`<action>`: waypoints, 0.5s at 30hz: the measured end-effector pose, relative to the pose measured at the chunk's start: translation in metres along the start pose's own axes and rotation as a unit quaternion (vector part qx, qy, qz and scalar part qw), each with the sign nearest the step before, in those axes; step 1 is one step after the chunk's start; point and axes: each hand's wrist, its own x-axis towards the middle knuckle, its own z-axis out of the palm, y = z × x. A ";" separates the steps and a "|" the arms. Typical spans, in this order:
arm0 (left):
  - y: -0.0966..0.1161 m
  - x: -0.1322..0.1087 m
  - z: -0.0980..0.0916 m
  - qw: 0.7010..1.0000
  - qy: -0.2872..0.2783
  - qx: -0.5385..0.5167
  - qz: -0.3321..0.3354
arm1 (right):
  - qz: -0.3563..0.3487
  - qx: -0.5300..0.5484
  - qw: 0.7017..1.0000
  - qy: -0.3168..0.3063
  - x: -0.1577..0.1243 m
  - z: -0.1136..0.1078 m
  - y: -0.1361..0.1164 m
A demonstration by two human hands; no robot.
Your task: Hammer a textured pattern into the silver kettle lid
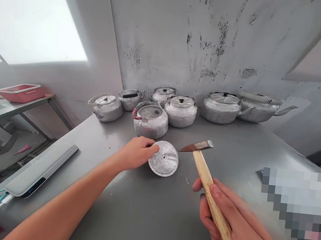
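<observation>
My left hand pinches the left edge of a round hammered metal lid that lies on the grey metal table. My right hand is closed round the wooden handle of a hammer. The hammer's metal head hovers just right of the lid. Right behind the lid stands an open lidless kettle with a red and white wrapped handle.
Several more hammered metal kettles stand in a row against the stained back wall. A flat white device with a teal cable lies at the table's left edge. A second table with a red tray stands at the far left.
</observation>
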 end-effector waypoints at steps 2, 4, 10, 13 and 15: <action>-0.001 -0.001 -0.003 0.999 0.023 0.046 0.006 | 0.007 -0.006 1.000 0.003 -0.001 0.000 -0.001; -0.003 -0.001 -0.005 0.993 0.039 0.111 0.018 | 0.021 -0.009 1.000 0.006 -0.001 0.001 -0.002; -0.008 0.001 -0.007 0.972 0.099 0.193 0.088 | 0.044 -0.025 0.999 0.014 0.002 0.004 -0.002; -0.009 0.003 -0.007 0.978 0.062 0.136 0.146 | 0.019 -0.051 0.999 -0.001 0.002 0.001 0.001; -0.010 0.004 -0.007 0.980 0.022 0.104 0.171 | -0.001 -0.072 0.997 -0.015 0.001 -0.002 0.004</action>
